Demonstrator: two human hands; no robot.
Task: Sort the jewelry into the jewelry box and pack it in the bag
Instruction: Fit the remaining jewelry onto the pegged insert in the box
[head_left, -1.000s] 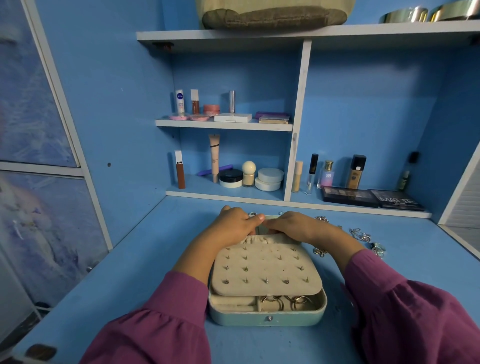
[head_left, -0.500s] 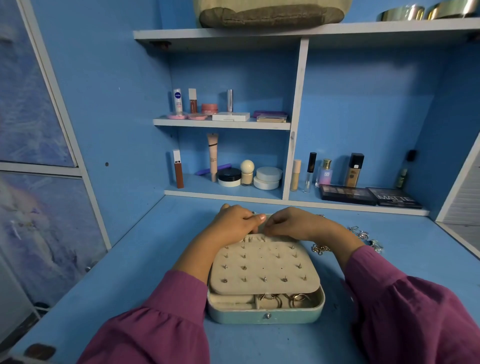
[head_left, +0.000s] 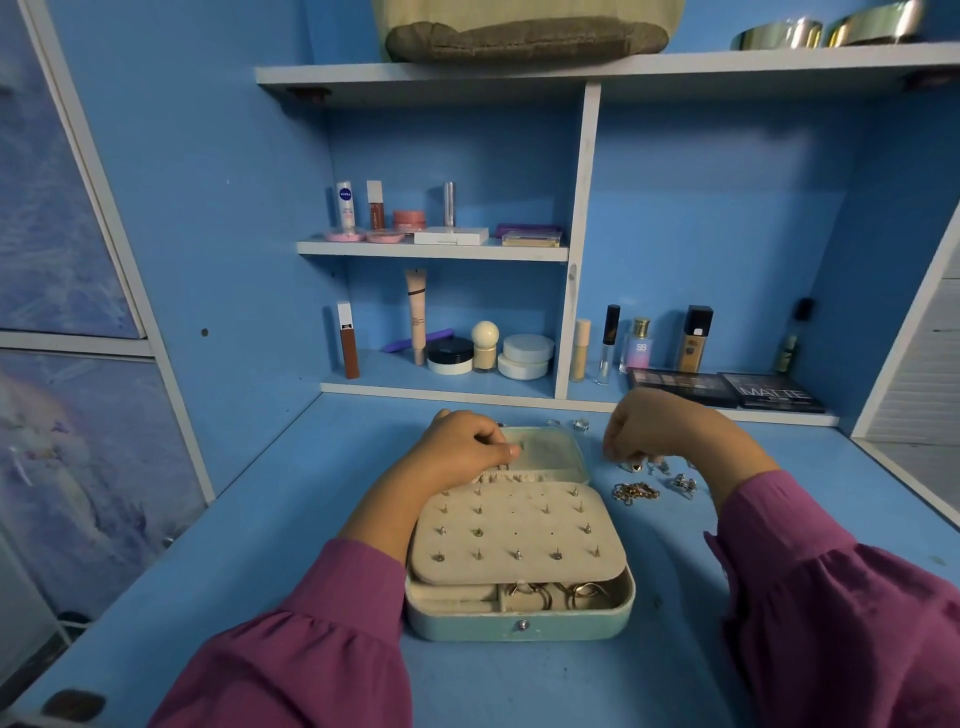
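Jewelry box: left hand stays curled on lid; right hand moved to loose pieces, grip unclear.

— Where is the left hand?
— Reaching forward from a purple sleeve, knuckles up, fingers curled inward, the fingertips pointing to the right. Whether they pinch anything I cannot tell.

— And the right hand?
— Out to the right, well apart from the left, wrist raised and bent, back of the hand up. Its fingers are curled downward and bunched together; whether they hold something is unclear.

— The arms?
— Both forearms are bare from the gathered purple cuffs to the wrists, angled inward and forward from the lower corners of the view.
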